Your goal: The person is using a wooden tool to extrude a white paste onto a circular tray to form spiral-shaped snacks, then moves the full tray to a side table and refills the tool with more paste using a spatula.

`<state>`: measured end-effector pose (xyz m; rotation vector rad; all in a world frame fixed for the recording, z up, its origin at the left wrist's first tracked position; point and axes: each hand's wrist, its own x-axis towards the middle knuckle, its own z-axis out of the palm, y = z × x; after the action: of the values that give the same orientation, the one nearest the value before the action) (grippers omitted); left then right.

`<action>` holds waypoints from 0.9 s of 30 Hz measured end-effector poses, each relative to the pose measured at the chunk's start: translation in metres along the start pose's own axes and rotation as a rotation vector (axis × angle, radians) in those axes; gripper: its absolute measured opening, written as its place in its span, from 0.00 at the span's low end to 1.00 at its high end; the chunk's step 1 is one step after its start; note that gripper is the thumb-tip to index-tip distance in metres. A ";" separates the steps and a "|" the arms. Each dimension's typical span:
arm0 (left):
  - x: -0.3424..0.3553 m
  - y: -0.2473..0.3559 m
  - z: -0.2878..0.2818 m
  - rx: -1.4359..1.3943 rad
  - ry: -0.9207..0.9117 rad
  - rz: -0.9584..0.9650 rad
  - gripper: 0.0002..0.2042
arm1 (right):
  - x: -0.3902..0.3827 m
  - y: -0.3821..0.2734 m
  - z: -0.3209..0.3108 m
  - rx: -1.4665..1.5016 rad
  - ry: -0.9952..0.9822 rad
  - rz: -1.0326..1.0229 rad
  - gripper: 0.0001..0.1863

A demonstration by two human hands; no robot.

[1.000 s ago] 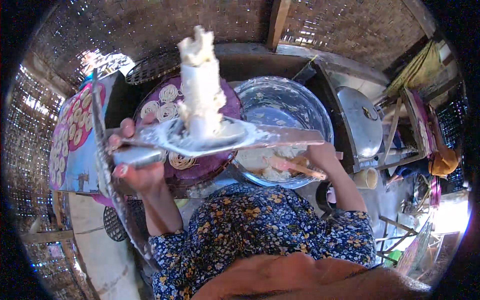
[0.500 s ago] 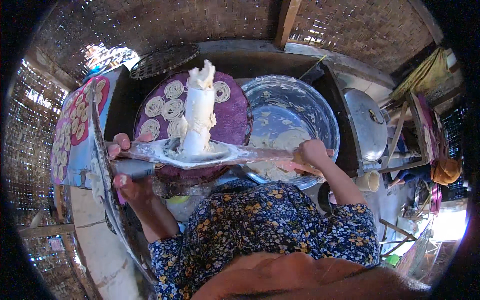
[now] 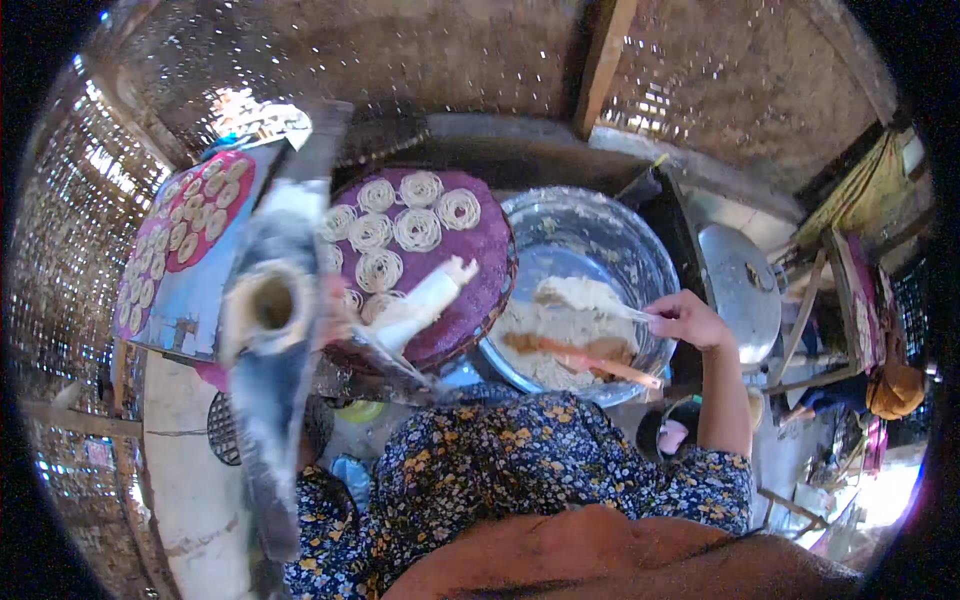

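My left hand (image 3: 335,312), smeared and mostly hidden, grips a hinged wooden press. The press's long board (image 3: 268,430) stands on end, with a round hole in a dough-smeared cup (image 3: 275,303). Its other arm carries a white, dough-coated cylinder (image 3: 425,307), tilted over a purple round tray (image 3: 488,255) of coiled noodle-like dough rings (image 3: 417,229). My right hand (image 3: 692,320) pinches the pale handle of a spoon-like scoop (image 3: 630,313) at the large metal basin (image 3: 660,240). Pale dough (image 3: 580,294) sits at the scoop's end.
A wooden paddle with an orange-pink handle (image 3: 590,362) lies in the basin. More dough rings rest on a pink cloth (image 3: 235,172) on a side table at left. A lidded metal pot (image 3: 738,290) stands right of the basin. Woven bamboo walls (image 3: 470,60) enclose the space.
The press has swung from level to open, its board now upright at left and its cylinder tipped sideways. My right hand let go of the press arm and now holds the scoop at the basin.
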<state>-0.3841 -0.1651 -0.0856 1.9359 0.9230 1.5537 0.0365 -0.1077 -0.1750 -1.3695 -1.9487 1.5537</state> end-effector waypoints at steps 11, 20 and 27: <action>0.036 -0.031 0.056 0.643 -0.467 0.054 0.23 | 0.021 -0.101 -0.003 0.064 -0.164 -0.353 0.21; 0.042 -0.047 0.073 0.660 -0.420 -0.082 0.21 | -0.010 -0.197 0.049 -1.431 0.667 -1.044 0.10; 0.050 -0.069 0.086 0.706 -0.450 -0.127 0.21 | -0.004 -0.157 0.067 -1.700 0.845 -1.190 0.10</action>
<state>-0.3083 -0.0789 -0.1239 2.4798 1.4686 0.6939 -0.0853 -0.1448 -0.0610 -0.4628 -2.3177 -1.2677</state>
